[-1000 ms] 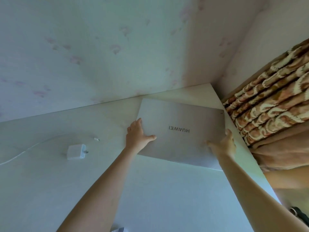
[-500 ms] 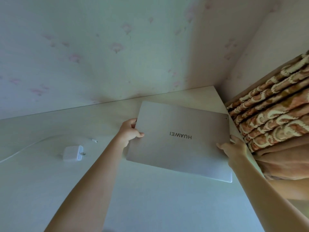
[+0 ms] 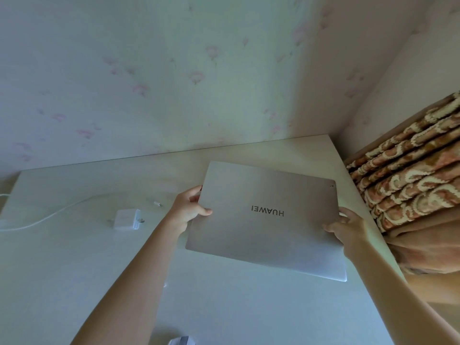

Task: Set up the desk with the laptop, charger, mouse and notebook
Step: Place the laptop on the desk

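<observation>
A closed silver laptop [image 3: 268,235] with upside-down lettering on its lid is held above the pale desk [image 3: 74,270], tilted, at the right side. My left hand [image 3: 189,207] grips its left edge, thumb on the lid. My right hand [image 3: 346,227] grips its right edge. A white charger brick [image 3: 125,219] lies on the desk left of the laptop, its white cable [image 3: 44,217] running off to the left and its plug tip [image 3: 157,203] near my left hand. No mouse or notebook is visible.
A wall with faint pink flowers stands behind the desk. A folded brown patterned blanket [image 3: 410,180] lies against the desk's right edge. A small white object [image 3: 181,341] shows at the bottom edge.
The laptop has been lifted off the desk and drawn nearer to me. Both hands moved from resting on its lid to gripping its side edges.
</observation>
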Available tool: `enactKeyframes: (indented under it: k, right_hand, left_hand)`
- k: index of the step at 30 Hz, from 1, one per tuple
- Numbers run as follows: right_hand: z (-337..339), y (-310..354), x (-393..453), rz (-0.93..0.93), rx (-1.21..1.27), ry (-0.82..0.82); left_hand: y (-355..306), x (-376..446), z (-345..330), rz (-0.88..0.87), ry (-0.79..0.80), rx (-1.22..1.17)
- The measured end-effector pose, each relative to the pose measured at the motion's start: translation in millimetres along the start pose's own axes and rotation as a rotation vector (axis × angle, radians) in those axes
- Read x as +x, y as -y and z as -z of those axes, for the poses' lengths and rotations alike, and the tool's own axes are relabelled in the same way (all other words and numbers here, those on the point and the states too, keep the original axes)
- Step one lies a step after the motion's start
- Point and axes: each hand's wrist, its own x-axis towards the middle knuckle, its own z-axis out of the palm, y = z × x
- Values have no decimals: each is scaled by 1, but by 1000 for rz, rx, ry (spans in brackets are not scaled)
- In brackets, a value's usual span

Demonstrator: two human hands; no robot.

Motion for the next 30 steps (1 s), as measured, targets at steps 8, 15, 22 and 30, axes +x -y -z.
enactKeyframes:
  k: [8, 15, 22, 30]
  right_hand:
    - [-11, 6, -39, 102, 20, 117]
    - [-38, 14, -85, 207, 0, 236]
    - [-81, 13, -132, 273, -20, 344]
    - [-139, -9, -202, 276, -101, 434]
  left_hand:
    - [8, -53, 48, -33, -114, -75]
    - [21, -113, 97, -61, -243, -108]
    - [45, -179, 151, -54, -352, -160]
    - [85, -248, 226, 13, -430, -136]
